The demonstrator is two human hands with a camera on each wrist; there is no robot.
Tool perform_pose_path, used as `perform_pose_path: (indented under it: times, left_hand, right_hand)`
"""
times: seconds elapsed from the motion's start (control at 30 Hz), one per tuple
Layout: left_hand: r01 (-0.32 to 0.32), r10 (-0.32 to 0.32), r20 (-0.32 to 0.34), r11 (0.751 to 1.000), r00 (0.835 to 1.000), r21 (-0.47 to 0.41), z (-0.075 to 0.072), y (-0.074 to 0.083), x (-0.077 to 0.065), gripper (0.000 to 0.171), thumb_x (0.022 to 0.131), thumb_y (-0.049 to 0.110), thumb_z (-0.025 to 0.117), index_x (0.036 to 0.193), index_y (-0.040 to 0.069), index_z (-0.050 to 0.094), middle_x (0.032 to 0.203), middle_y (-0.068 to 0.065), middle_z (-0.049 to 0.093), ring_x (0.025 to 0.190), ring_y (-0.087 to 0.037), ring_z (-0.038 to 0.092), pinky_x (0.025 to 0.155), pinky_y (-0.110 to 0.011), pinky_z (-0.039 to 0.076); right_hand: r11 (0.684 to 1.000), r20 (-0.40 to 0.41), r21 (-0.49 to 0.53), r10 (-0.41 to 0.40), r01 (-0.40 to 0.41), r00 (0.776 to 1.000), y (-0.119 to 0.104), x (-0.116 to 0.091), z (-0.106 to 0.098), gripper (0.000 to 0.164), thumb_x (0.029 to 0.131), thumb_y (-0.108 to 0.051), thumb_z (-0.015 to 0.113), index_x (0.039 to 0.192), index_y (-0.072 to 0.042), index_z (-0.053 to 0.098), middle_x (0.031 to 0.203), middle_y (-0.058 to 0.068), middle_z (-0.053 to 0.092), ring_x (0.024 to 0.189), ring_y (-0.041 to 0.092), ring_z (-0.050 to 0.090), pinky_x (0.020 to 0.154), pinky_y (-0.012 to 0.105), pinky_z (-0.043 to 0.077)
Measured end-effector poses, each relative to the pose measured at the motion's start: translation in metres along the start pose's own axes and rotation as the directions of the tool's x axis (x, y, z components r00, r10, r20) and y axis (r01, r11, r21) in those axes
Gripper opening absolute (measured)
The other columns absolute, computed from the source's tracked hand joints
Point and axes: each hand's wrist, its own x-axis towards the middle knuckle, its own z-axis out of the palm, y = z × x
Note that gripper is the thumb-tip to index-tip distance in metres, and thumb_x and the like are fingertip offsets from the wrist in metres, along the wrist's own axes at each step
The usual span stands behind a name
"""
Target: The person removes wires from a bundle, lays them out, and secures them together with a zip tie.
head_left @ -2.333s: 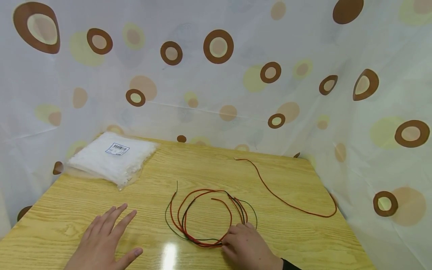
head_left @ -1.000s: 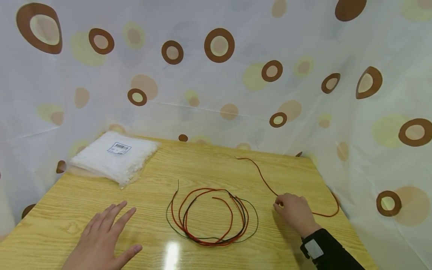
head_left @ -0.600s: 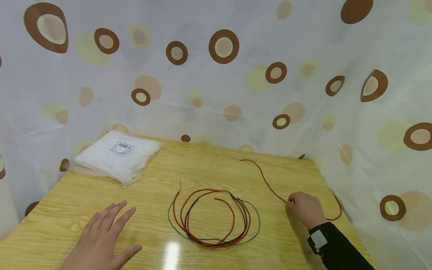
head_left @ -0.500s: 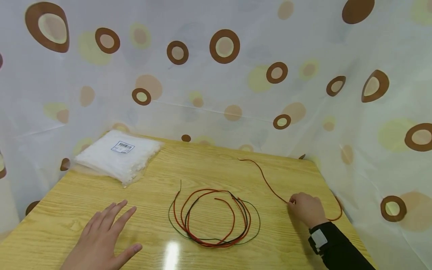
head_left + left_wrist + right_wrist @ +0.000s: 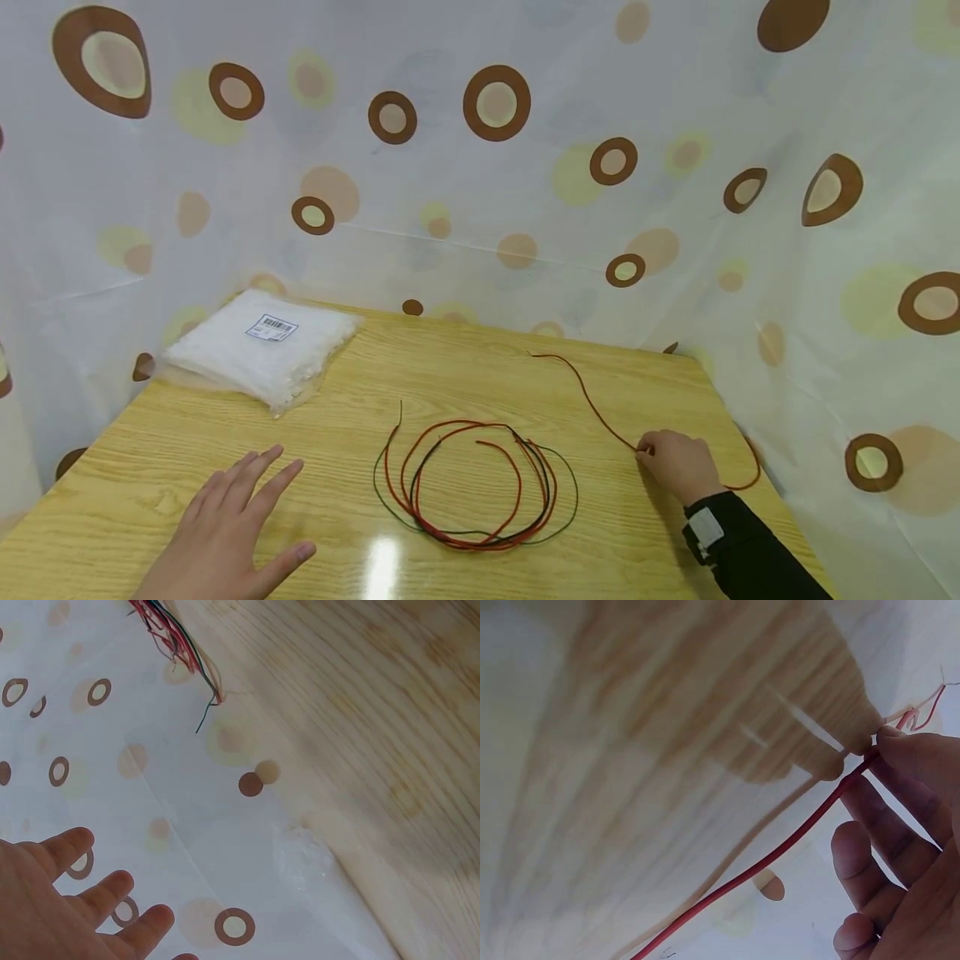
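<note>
My right hand pinches a single red wire between thumb and fingertips, close over the table at the right. In the right wrist view the red wire runs from the fingertips down to the lower left. Further from the hand, its bare end lies near the back of the table. A loose coil of red, black and green wires lies mid-table, apart from both hands. My left hand is held with spread, straight fingers left of the coil and holds nothing; the left wrist view shows its fingers too.
A clear plastic bag packed with white items, with a barcode label, lies at the back left. The wood-grain table is bordered by a white curtain with brown circles at the back and both sides.
My right hand has left the wire coil, moved right and taken hold of the single red wire. Over the last half second it has barely moved. The left hand has stayed in place.
</note>
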Motion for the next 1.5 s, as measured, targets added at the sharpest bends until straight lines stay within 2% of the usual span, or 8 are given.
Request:
perform_pose_path:
  times: [0.3, 0.43, 0.63, 0.83, 0.93, 1.13, 1.33, 1.5]
  left_hand:
    - [-0.007, 0.006, 0.013, 1.0, 1.0, 0.018, 0.002, -0.002, -0.001, 0.081, 0.082, 0.061, 0.071, 0.146, 0.019, 0.047, 0.15, -0.011, 0.039, 0.132, -0.041, 0.039, 0.098, -0.064, 0.034]
    - [0.0, 0.0, 0.03, 1.0, 1.0, 0.001, 0.004, -0.001, 0.0, 0.081, 0.083, 0.061, 0.07, 0.147, 0.018, 0.046, 0.152, -0.011, 0.038, 0.133, -0.043, 0.037, 0.099, -0.066, 0.033]
    - [0.009, -0.009, 0.029, 1.0, 1.0, -0.003, 0.004, -0.001, 0.0, 0.081, 0.083, 0.061, 0.07, 0.147, 0.018, 0.046, 0.152, -0.012, 0.038, 0.133, -0.043, 0.037, 0.099, -0.068, 0.033]
    - [-0.001, 0.001, 0.026, 1.0, 1.0, -0.011, 0.004, 0.0, 0.0, 0.08, 0.083, 0.06, 0.07, 0.147, 0.018, 0.046, 0.152, -0.012, 0.038, 0.133, -0.043, 0.038, 0.098, -0.068, 0.034]
    - [-0.007, 0.008, 0.014, 1.0, 1.0, -0.013, 0.004, 0.0, -0.001, 0.079, 0.083, 0.059, 0.071, 0.146, 0.017, 0.047, 0.152, -0.012, 0.039, 0.132, -0.043, 0.039, 0.098, -0.068, 0.034]
    - [-0.005, 0.005, 0.008, 1.0, 1.0, -0.015, 0.005, 0.0, -0.003, 0.079, 0.083, 0.059, 0.071, 0.146, 0.018, 0.046, 0.152, -0.012, 0.038, 0.133, -0.043, 0.037, 0.099, -0.067, 0.033]
    - [0.009, -0.009, 0.015, 1.0, 1.0, -0.011, 0.005, -0.001, -0.003, 0.079, 0.083, 0.06, 0.07, 0.146, 0.018, 0.046, 0.152, -0.012, 0.037, 0.134, -0.043, 0.035, 0.1, -0.066, 0.032]
    - [0.011, -0.011, 0.013, 1.0, 1.0, -0.012, 0.005, -0.001, -0.004, 0.079, 0.083, 0.06, 0.07, 0.146, 0.018, 0.046, 0.152, -0.011, 0.037, 0.134, -0.043, 0.036, 0.1, -0.066, 0.032]
  right_hand:
    - [0.999, -0.012, 0.047, -0.011, 0.011, 1.0, -0.009, -0.002, 0.001, 0.01, 0.088, -0.013, 0.073, 0.08, -0.016, 0.07, 0.063, -0.009, 0.055, 0.058, 0.011, 0.047, 0.062, 0.041, 0.039]
    - [0.998, -0.018, 0.055, -0.01, 0.011, 1.0, -0.014, -0.004, 0.0, 0.009, 0.088, -0.013, 0.074, 0.08, -0.016, 0.072, 0.066, -0.009, 0.058, 0.058, 0.01, 0.048, 0.061, 0.038, 0.04]
    - [0.995, 0.018, 0.098, 0.004, -0.006, 1.0, -0.028, -0.002, -0.002, 0.006, 0.089, -0.015, 0.073, 0.083, -0.016, 0.074, 0.07, -0.007, 0.062, 0.059, 0.009, 0.049, 0.06, 0.034, 0.041]
    - [0.995, 0.022, 0.098, 0.002, -0.004, 1.0, -0.043, -0.003, -0.007, 0.005, 0.09, -0.016, 0.072, 0.086, -0.016, 0.075, 0.076, -0.006, 0.066, 0.065, 0.011, 0.056, 0.068, 0.041, 0.046]
    - [0.995, 0.014, 0.095, -0.007, 0.006, 1.0, -0.05, -0.003, -0.008, 0.005, 0.091, -0.016, 0.072, 0.087, -0.017, 0.075, 0.079, -0.006, 0.067, 0.067, 0.011, 0.057, 0.071, 0.045, 0.046]
    - [0.995, -0.022, 0.082, -0.062, 0.063, 0.998, -0.064, -0.004, -0.011, 0.004, 0.092, -0.017, 0.071, 0.091, -0.017, 0.075, 0.08, -0.007, 0.066, 0.064, 0.007, 0.052, 0.07, 0.042, 0.044]
    - [0.99, -0.052, 0.089, -0.105, 0.109, 0.993, -0.084, -0.005, -0.018, 0.005, 0.091, -0.016, 0.072, 0.094, -0.016, 0.076, 0.083, -0.006, 0.068, 0.064, 0.006, 0.052, 0.075, 0.047, 0.046]
    - [0.987, -0.062, 0.085, -0.133, 0.138, 0.989, -0.106, -0.007, -0.024, 0.005, 0.09, -0.016, 0.073, 0.094, -0.016, 0.077, 0.084, -0.006, 0.068, 0.065, 0.006, 0.052, 0.071, 0.04, 0.044]
